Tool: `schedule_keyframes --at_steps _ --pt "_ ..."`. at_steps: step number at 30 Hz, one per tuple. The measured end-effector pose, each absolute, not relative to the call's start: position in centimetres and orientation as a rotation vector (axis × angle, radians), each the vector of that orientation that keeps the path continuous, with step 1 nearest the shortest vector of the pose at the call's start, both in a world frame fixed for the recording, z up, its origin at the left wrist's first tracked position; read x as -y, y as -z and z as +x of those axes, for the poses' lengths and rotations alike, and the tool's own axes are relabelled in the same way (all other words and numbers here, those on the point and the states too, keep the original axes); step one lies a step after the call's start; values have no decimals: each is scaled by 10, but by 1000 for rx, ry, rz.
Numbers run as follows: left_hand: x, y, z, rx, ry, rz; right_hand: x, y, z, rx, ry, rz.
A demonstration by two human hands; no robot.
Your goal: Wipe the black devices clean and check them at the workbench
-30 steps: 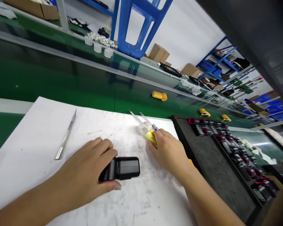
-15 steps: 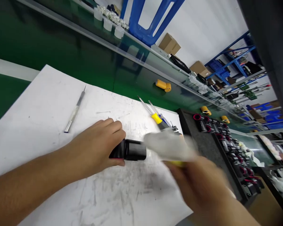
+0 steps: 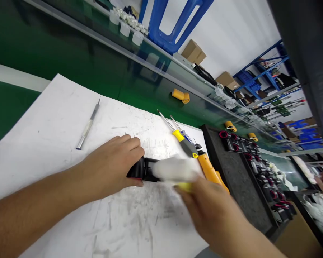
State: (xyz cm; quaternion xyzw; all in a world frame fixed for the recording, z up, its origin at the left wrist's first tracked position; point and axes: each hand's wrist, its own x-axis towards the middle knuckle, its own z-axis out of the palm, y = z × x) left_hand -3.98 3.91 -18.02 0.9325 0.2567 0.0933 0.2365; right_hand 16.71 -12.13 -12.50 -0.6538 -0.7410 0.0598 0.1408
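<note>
My left hand [image 3: 110, 166] lies on the white sheet [image 3: 51, 118] with fingers curled around the end of a black rectangular part [image 3: 142, 170], holding it down. My right hand [image 3: 204, 209] is closed on a blurred whitish thing with a yellow end [image 3: 177, 171], which sits over the right end of the black part. What exactly that thing is, the motion blur hides. Just beyond it lie a yellow-and-grey screwdriver [image 3: 181, 138] and an orange-handled tool [image 3: 210, 170].
A thin metal pick [image 3: 88, 124] lies on the sheet at the left. A black tray [image 3: 231, 172] with several black-and-pink parts sits at the right. Yellow pieces [image 3: 181, 96] rest on the green conveyor [image 3: 70, 64] behind. Boxes and blue shelving stand at the back.
My right hand left the tools by the tray, picked up the whitish thing with the yellow end and brought it to the black part. The left hand kept its hold.
</note>
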Motion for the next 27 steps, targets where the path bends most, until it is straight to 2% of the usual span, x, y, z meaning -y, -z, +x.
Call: schedule_keyframes --at_steps 3,7,9,12,17,18,21,23,25,27 --pt "-40 183 -41 -695 -264 2547 113 125 159 2192 -95 -1866" --pt "-37 184 -42 -691 -299 2564 120 112 165 1761 264 -2005" --pt "-34 183 -41 -672 -336 2572 122 115 174 1742 228 -2074" --pt "-29 183 -39 -668 -353 2588 113 136 190 1902 -50 -2171" --pt "-24 186 -38 -630 -424 2642 84 151 188 1787 293 -2037" --pt "-24 187 -40 -621 -461 2636 80 149 181 1717 234 -1973" --pt "-25 185 -45 -631 -662 2534 68 144 159 1596 -314 -1755" --pt "-27 182 -49 -681 -813 2436 61 149 149 1572 -568 -1548" --pt "-28 178 -51 -705 -860 2325 57 159 145 1581 -620 -1335" --pt "-28 174 -52 -705 -760 2206 54 170 146 1586 -638 -1180"
